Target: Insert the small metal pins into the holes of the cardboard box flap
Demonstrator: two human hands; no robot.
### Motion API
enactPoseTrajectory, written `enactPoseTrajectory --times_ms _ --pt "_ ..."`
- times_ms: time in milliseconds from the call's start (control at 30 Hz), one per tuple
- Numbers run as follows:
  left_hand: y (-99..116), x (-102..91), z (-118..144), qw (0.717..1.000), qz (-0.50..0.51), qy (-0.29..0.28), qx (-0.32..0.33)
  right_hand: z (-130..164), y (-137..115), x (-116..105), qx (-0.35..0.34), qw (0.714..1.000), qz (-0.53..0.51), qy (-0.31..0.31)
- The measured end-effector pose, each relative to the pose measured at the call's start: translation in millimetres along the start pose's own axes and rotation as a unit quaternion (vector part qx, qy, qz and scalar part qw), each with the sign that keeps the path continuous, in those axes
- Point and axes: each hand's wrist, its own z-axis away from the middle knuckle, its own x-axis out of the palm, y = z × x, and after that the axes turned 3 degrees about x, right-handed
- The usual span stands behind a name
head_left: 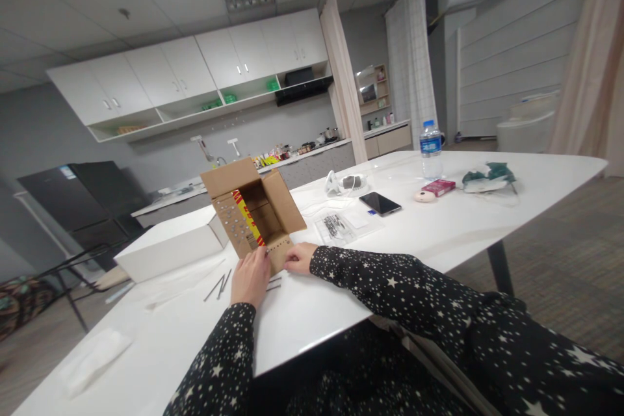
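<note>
Far to the left of both hands, a folded white cloth (92, 359) lies on the white bench (439, 234). Nearer, just left of the left hand (250, 277), a long white box (170, 248) rests flat, and a few thin dark metal rods (218, 286) lie loose on the bench between that box and the hand. The left hand rests palm down with its fingers against the lower front edge of a small open cardboard box (253, 213), which is tipped on its side so that its opening faces the person, flaps spread, a red and yellow strip showing inside. The right hand (301, 257) touches the same lower edge just right of the left hand, fingers curled narrowly onto the cardboard; whether it pinches anything small cannot be told. Right of the right hand lies a clear plastic bag of small metal parts (336, 226), then a dark smartphone (380, 203). Well beyond, a water bottle (431, 149) stands beside a small pink box (439, 187).
</note>
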Motion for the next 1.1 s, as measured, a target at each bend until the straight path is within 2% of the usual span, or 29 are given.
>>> enactPoseTrajectory --times_ms 167,667,1100 --pt "0.7 2.0 0.0 1.000 -0.003 0.029 -0.004 -0.8 1.6 1.3 -0.013 1.000 -0.003 -0.002" --pt "0.8 0.5 -1.2 1.000 -0.010 -0.001 0.011 1.1 -0.8 -1.4 -0.006 1.000 -0.011 0.000" --pt "1.9 6.3 -2.3 0.999 -0.009 0.015 0.028 -0.4 0.9 0.6 -0.008 1.000 -0.005 0.001"
